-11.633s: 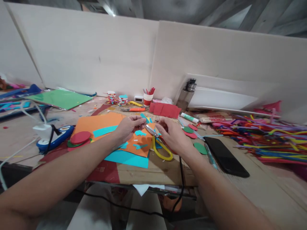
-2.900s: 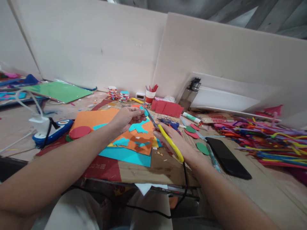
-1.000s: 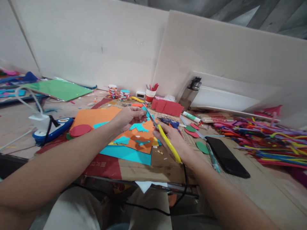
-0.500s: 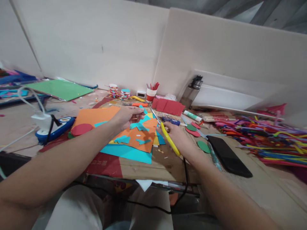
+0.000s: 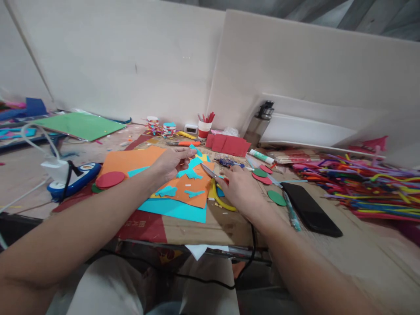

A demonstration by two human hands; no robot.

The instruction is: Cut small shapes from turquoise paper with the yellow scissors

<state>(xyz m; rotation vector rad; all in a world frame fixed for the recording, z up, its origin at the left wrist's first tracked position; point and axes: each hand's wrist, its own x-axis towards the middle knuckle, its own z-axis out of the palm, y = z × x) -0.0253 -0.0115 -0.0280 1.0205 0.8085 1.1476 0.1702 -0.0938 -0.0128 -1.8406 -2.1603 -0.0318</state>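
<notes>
My left hand (image 5: 172, 162) is closed, pinching a small cut piece of turquoise paper (image 5: 196, 150) between thumb and fingertips. Low over the table, my right hand (image 5: 242, 189) has its fingers at a pair of scissors with yellow handles (image 5: 224, 204). The blades point up and left, and the handles hang beside the hand; part of the grip is hidden. Between my hands, several turquoise paper scraps (image 5: 166, 191) lie on an orange sheet (image 5: 193, 199). Under it, a larger turquoise sheet (image 5: 177, 211) shows along the front.
Red paper pieces (image 5: 228, 145), a glue stick (image 5: 261, 156) and a cup of red sticks (image 5: 205, 129) stand or lie behind. Right are a black phone (image 5: 310, 209) and many pipe cleaners (image 5: 367, 183). A blue-and-white power strip (image 5: 76, 178) with cables is left.
My right hand has lowered the scissors toward the table and turned them, so the handles now sit lower and further left. My left hand still pinches the turquoise piece, almost unmoved.
</notes>
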